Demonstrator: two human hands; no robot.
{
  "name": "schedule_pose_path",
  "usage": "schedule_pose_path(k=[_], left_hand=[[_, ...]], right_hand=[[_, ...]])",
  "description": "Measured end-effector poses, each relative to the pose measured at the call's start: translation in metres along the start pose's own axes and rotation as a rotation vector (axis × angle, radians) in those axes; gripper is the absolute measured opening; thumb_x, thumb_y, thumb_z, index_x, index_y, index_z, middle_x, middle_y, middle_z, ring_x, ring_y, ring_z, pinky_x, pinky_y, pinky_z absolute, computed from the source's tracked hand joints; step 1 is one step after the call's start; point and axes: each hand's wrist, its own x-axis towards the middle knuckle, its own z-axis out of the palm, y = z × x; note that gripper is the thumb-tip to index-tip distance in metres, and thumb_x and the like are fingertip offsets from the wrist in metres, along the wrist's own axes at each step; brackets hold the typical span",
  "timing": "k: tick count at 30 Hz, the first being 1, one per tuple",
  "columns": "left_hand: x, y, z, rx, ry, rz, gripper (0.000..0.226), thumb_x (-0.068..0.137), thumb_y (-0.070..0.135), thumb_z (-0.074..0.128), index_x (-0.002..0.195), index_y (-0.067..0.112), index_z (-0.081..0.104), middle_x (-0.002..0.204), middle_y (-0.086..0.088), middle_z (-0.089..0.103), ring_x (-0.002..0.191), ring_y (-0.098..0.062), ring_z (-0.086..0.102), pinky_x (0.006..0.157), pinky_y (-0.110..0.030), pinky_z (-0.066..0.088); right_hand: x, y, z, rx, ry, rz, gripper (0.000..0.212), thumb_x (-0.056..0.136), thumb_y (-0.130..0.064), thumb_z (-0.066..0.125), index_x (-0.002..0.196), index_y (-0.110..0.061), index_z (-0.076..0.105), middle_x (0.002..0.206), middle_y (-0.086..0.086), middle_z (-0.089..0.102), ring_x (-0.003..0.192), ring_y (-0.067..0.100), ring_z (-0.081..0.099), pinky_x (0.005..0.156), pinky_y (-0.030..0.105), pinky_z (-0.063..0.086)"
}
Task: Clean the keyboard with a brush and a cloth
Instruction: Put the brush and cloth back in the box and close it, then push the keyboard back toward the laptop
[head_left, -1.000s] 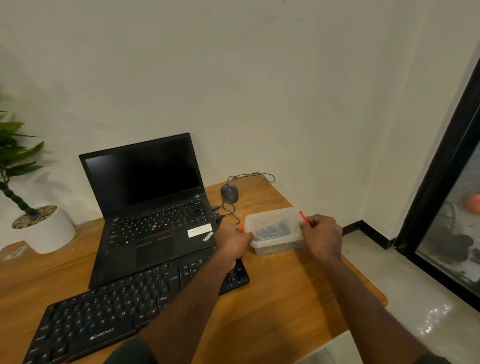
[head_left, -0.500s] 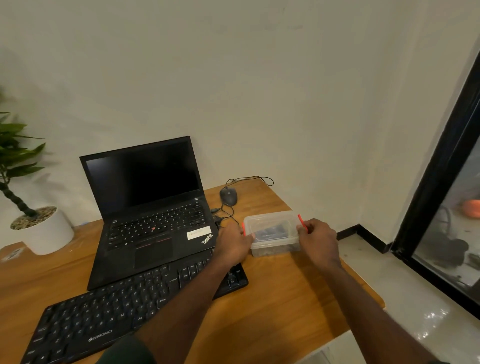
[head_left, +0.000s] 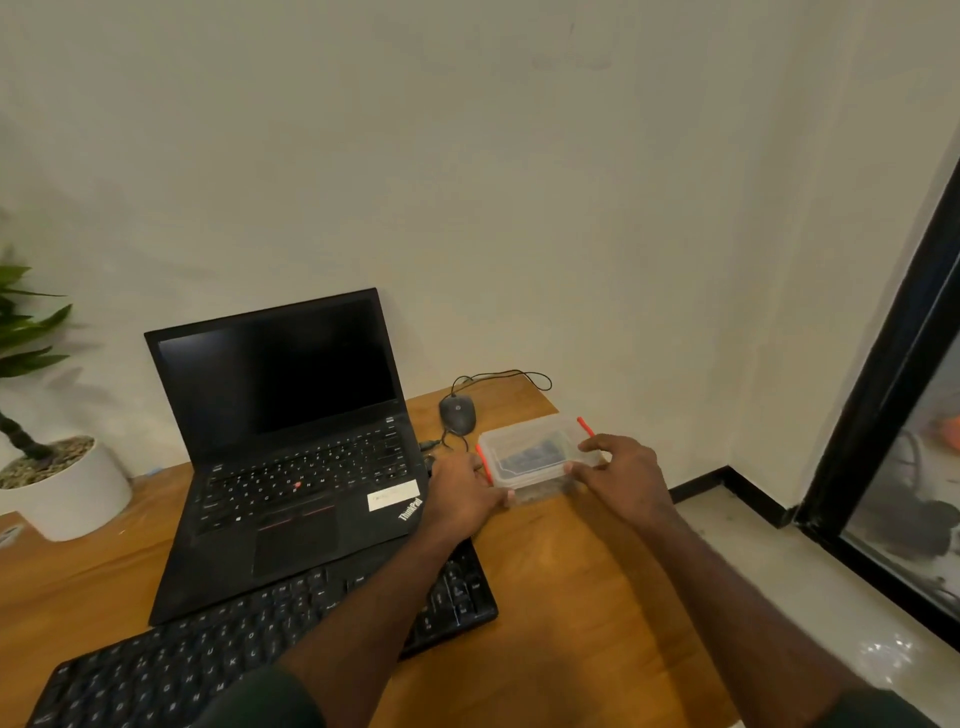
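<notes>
A black external keyboard lies at the front left of the wooden desk, partly under my left forearm. A clear plastic box with red side clips sits to the right of the laptop, something dark showing through its lid. My left hand grips the box's left end near a red clip. My right hand holds its right end, fingers curled over the lid edge. No brush or cloth is plainly visible.
An open black laptop stands behind the keyboard. A wired mouse lies behind the box, its cable looping toward the wall. A white plant pot is at far left. The desk's right edge drops to a tiled floor beside a dark-framed glass door.
Both hands have stayed on the box's ends. My right fingers have shifted further over the lid's edge. The head camera has tilted a little.
</notes>
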Motion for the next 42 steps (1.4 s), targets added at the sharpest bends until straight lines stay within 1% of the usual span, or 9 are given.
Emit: schedule_pose_path(k=[3,8,15,18,21,26,36,39,42], left_hand=[[0.026,0.000,-0.003,-0.028,0.000,-0.002,0.034,0.071,0.012,0.088,0.099,0.008,0.070,0.084,0.001,0.069,0.066,-0.004,0.055,0.050,-0.009,0.041],[0.061,-0.007,-0.006,-0.045,0.008,-0.045,0.023,0.073,0.004,0.085,0.088,0.005,0.068,0.072,0.003,0.063,0.061,-0.007,0.056,0.047,-0.013,0.044],[0.079,-0.011,-0.010,0.001,-0.005,-0.009,0.019,0.075,0.006,0.084,0.078,0.014,0.067,0.064,0.003,0.056,0.060,-0.012,0.049,0.063,-0.031,0.047],[0.067,-0.018,-0.021,-0.013,0.052,-0.018,0.032,0.075,0.013,0.085,0.100,0.018,0.066,0.077,0.003,0.063,0.074,-0.009,0.059,0.076,-0.029,0.055],[0.035,-0.036,-0.049,0.015,0.137,-0.004,0.041,0.079,0.026,0.083,0.116,0.021,0.067,0.084,0.007,0.068,0.089,-0.010,0.063,0.084,-0.034,0.056],[-0.061,-0.102,-0.125,0.213,0.344,-0.055,0.032,0.082,0.028,0.081,0.111,0.020,0.069,0.092,0.005,0.066,0.085,-0.009,0.061,0.081,-0.027,0.050],[-0.218,-0.232,-0.214,0.318,0.808,-0.387,0.039,0.092,0.040,0.067,0.106,0.004,0.070,0.098,-0.015,0.067,0.090,-0.032,0.062,0.077,-0.043,0.051],[-0.242,-0.253,-0.208,0.316,0.778,-0.521,0.050,0.095,0.056,0.052,0.098,0.011,0.073,0.086,-0.010,0.067,0.081,-0.030,0.063,0.073,-0.046,0.056],[-0.252,-0.259,-0.197,0.358,0.730,-0.488,0.052,0.097,0.056,0.045,0.092,0.014,0.074,0.076,-0.003,0.060,0.074,-0.025,0.059,0.071,-0.043,0.054]], right_hand=[[0.029,-0.009,0.013,-0.038,-0.014,0.006,0.042,0.089,-0.038,0.074,0.125,-0.018,0.066,0.133,0.008,0.062,0.115,0.025,0.061,0.095,0.034,0.052],[0.070,-0.018,0.031,-0.063,-0.032,0.013,0.042,0.090,-0.038,0.073,0.126,-0.019,0.064,0.133,0.008,0.062,0.115,0.026,0.061,0.098,0.037,0.052],[0.081,-0.020,0.039,-0.037,-0.002,0.023,0.045,0.090,-0.033,0.074,0.130,-0.017,0.062,0.136,0.009,0.060,0.120,0.028,0.060,0.100,0.040,0.051],[0.065,-0.024,0.041,0.002,0.124,0.003,0.040,0.090,-0.026,0.074,0.128,-0.019,0.061,0.132,0.007,0.061,0.116,0.025,0.061,0.098,0.039,0.053],[0.035,-0.033,0.042,-0.006,0.176,-0.104,0.032,0.091,-0.020,0.072,0.122,-0.016,0.064,0.120,0.006,0.065,0.107,0.022,0.063,0.090,0.032,0.054],[-0.022,-0.046,0.056,0.009,0.056,-0.245,0.016,0.084,-0.018,0.075,0.098,-0.017,0.068,0.091,-0.003,0.065,0.088,0.018,0.063,0.075,0.027,0.048],[-0.118,-0.059,0.082,0.018,-0.005,-0.230,0.009,0.089,-0.017,0.070,0.090,-0.022,0.062,0.084,-0.008,0.062,0.083,0.015,0.060,0.070,0.030,0.048],[-0.141,-0.053,0.085,-0.038,0.037,-0.208,0.004,0.094,-0.022,0.064,0.092,-0.021,0.062,0.081,-0.007,0.062,0.076,0.010,0.057,0.059,0.023,0.039],[-0.159,-0.042,0.090,-0.079,0.081,-0.259,0.008,0.096,-0.026,0.061,0.093,-0.020,0.065,0.081,-0.005,0.066,0.072,0.009,0.060,0.063,0.027,0.051]])
